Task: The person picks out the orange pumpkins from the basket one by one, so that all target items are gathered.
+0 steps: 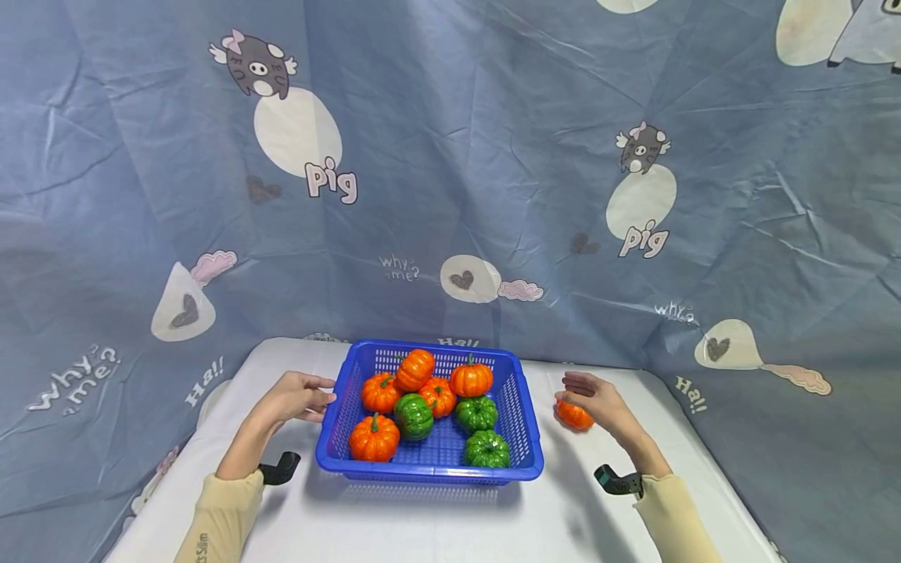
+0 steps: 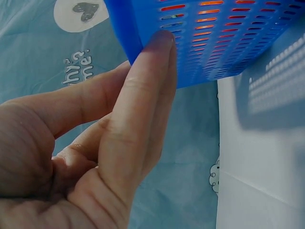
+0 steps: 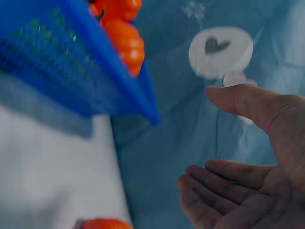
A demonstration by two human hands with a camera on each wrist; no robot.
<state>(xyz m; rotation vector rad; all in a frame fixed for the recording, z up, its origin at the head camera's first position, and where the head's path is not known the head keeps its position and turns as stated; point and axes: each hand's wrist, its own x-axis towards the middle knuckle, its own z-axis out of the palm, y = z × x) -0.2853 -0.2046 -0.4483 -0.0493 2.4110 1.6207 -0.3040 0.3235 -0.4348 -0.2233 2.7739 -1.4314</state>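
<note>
A blue plastic basket (image 1: 429,471) holds several small orange pumpkins (image 1: 375,438) and three green ones (image 1: 487,450). At its left side, my left hand (image 1: 299,397) pinches the rim, with thumb and fingers meeting at the basket's edge (image 2: 125,33) in the left wrist view. A shadow falls on the table below the basket. To the right of it, my right hand (image 1: 594,400) hovers by a lone orange pumpkin (image 1: 576,418), partly covering it in the head view. The right wrist view shows its thumb and fingers (image 3: 217,191) spread apart with nothing between them.
A white-covered table (image 1: 394,532) lies under everything. Behind it and at both sides hangs a blue-grey cloth (image 1: 436,195) printed with pigs and lettering. Each wrist carries a black band (image 1: 280,469) beside a cream sleeve.
</note>
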